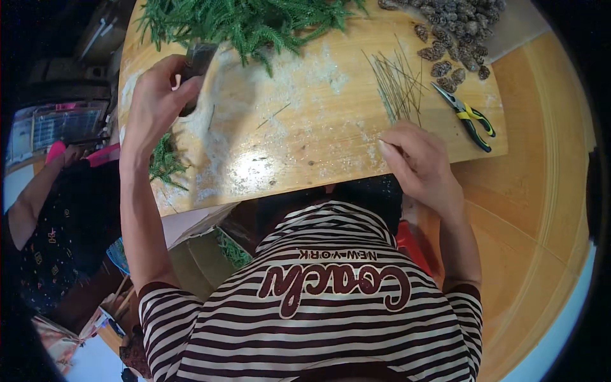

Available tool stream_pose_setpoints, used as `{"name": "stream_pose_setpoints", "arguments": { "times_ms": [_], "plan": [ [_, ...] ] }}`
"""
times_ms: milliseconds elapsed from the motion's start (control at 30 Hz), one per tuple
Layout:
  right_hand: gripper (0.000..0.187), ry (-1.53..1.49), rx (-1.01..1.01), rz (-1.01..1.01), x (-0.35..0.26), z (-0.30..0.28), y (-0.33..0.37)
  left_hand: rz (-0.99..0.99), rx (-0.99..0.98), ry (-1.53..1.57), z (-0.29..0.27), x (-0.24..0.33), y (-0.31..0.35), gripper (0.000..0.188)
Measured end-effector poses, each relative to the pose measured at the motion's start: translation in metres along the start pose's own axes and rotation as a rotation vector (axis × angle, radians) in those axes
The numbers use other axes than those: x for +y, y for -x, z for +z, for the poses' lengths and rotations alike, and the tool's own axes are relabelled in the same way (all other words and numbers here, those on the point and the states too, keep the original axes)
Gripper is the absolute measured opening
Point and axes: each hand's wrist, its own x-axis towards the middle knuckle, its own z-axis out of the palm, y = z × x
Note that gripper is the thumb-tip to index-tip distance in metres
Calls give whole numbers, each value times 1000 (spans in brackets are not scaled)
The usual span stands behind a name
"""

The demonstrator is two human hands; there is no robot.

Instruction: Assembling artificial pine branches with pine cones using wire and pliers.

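My left hand (pixel 159 92) is at the left of the wooden table, its thumb and fingers closed around a dark, flat, narrow object (pixel 202 58). The hand covers part of that object, so its kind is unclear. Just past its top end lie green artificial pine sprigs (pixel 254 25). My right hand (pixel 420 162) is at the table's near edge with its fingers curled in. Whether it pinches anything thin cannot be made out. Right beyond its knuckles is a loose bunch of thin wire stems (pixel 400 83). Pliers (pixel 468 118) with black and yellow handles lie to its right, jaws pointing away.
Brown pine cones (pixel 455 32) are heaped at the far right of the table (pixel 305 140), which is dusted with white flecks. A small green sprig (pixel 167 162) lies near my left wrist. At the left is another person's arm (pixel 32 184). An open cardboard box (pixel 203 261) stands below the table edge.
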Motion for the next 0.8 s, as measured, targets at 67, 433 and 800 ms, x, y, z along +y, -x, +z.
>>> {"name": "stream_pose_setpoints", "arguments": {
  "times_ms": [67, 433, 800],
  "plan": [
    [6, -137, 3, 57, -4, 1, -8, 2, -65, 583, 6, 16, 4, 27],
    [21, -467, 73, 420, 0, -31, -9, -154, -473, 1681, 84, 150, -23, 15],
    [26, -572, 216, 434, 42, -49, 2, -149, -503, 1663, 118, 193, -43, 20]
  ]
}}
